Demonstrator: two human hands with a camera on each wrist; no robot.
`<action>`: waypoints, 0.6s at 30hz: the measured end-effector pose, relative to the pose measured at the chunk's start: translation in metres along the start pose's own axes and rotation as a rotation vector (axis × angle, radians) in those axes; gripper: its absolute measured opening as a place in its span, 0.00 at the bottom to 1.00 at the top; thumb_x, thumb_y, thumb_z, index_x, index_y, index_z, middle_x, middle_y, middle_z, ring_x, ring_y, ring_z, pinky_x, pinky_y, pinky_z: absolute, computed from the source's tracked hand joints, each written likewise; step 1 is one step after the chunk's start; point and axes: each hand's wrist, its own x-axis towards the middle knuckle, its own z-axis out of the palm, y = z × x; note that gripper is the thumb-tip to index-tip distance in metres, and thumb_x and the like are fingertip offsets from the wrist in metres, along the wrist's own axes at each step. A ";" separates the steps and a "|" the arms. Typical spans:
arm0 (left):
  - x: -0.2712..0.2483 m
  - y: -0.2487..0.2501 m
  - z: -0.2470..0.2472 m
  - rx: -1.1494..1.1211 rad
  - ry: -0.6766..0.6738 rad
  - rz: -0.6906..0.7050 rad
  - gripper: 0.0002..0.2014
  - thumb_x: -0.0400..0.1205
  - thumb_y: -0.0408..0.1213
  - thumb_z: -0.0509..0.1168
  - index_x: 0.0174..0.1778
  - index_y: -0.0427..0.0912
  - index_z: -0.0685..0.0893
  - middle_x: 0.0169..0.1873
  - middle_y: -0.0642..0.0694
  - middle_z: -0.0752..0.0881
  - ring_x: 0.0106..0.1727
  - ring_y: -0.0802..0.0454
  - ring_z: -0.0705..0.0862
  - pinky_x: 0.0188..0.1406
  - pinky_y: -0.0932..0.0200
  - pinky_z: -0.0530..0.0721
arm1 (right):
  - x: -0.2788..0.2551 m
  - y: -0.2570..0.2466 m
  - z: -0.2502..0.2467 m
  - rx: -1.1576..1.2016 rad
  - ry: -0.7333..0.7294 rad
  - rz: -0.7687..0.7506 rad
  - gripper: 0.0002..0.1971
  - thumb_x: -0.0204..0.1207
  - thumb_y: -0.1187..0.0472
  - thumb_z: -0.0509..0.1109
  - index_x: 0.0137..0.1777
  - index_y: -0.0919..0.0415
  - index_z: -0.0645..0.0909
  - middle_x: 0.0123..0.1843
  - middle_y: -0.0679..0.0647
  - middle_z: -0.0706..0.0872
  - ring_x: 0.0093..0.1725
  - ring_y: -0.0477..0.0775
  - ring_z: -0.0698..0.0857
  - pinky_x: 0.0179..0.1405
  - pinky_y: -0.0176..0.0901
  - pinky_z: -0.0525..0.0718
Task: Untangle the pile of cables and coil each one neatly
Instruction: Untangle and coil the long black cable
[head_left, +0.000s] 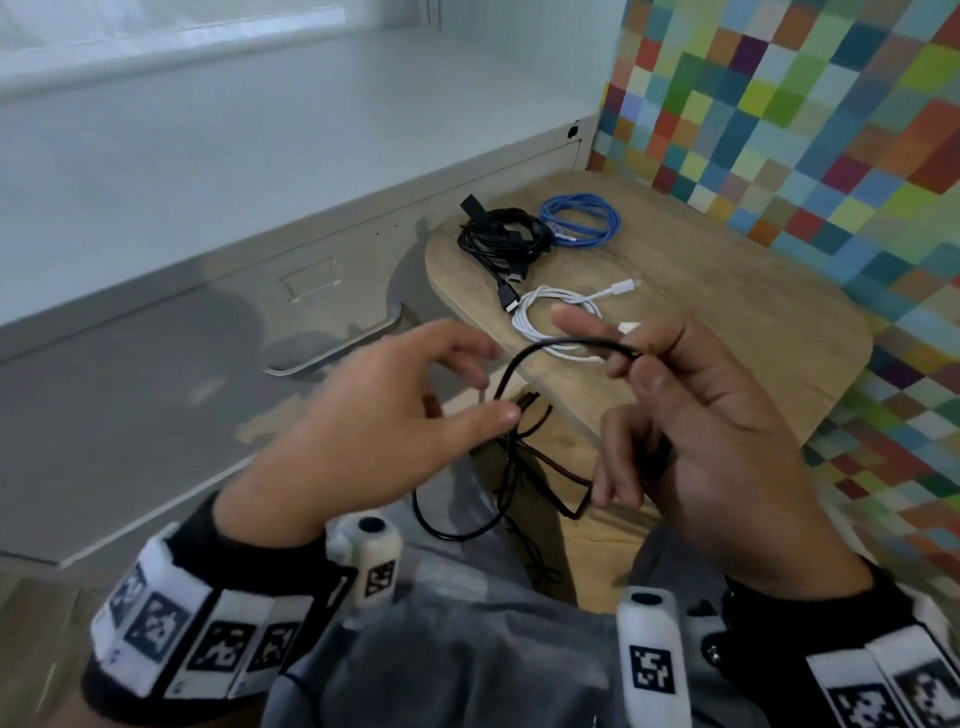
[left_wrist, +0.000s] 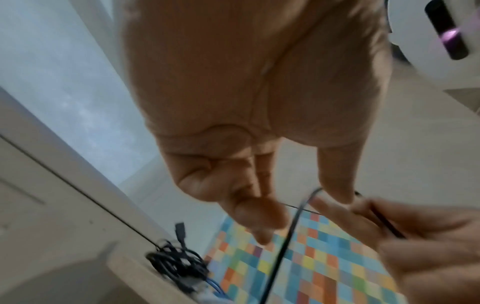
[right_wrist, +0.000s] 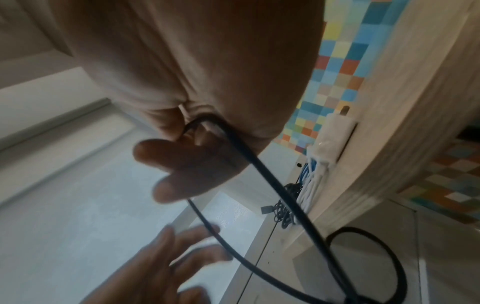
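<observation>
A: Holding what, on the right?

B: Pinching the loose black cable (head_left: 571, 341) in the right hand (head_left: 717, 431), thumb and forefinger closing on it, up in the air over the lap, near the edge of the surface (head_left: 727, 291).

A: And running which way from there?

B: Arching leftward from the pinch, then dropping past the left hand (head_left: 374, 415) and hanging in slack loops below.

A: Gripping with the left as well?

B: Not gripping; fingers (head_left: 457, 338) spreading loosely, thumb just brushing the strand.

A: So reaching with the left next?

B: Probably, being nearer the hanging run; likely gathering it toward the right for another loop.

A: Lying finished already?

B: Sitting coiled on the surface: white cable (head_left: 550, 306), blue cable (head_left: 582, 218), black coil (head_left: 498, 236).
</observation>
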 end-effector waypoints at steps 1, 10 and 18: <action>0.001 0.001 0.009 0.018 -0.029 0.013 0.20 0.74 0.65 0.71 0.60 0.66 0.84 0.48 0.68 0.87 0.36 0.65 0.87 0.40 0.62 0.85 | -0.002 0.000 0.004 0.017 -0.046 -0.030 0.06 0.87 0.61 0.58 0.51 0.63 0.71 0.75 0.55 0.85 0.16 0.57 0.71 0.25 0.53 0.83; 0.007 -0.012 0.003 -0.278 0.088 -0.093 0.17 0.87 0.47 0.66 0.39 0.39 0.86 0.29 0.40 0.88 0.30 0.52 0.89 0.35 0.53 0.90 | 0.000 -0.013 -0.020 0.118 0.216 -0.279 0.03 0.86 0.59 0.62 0.52 0.54 0.77 0.51 0.56 0.87 0.17 0.50 0.63 0.26 0.39 0.78; -0.010 0.025 -0.001 -0.641 0.185 0.159 0.11 0.83 0.42 0.69 0.39 0.42 0.91 0.29 0.39 0.88 0.25 0.48 0.85 0.27 0.60 0.83 | -0.001 0.000 0.005 -0.314 -0.061 0.144 0.21 0.73 0.70 0.81 0.59 0.44 0.89 0.36 0.56 0.87 0.25 0.49 0.83 0.27 0.40 0.83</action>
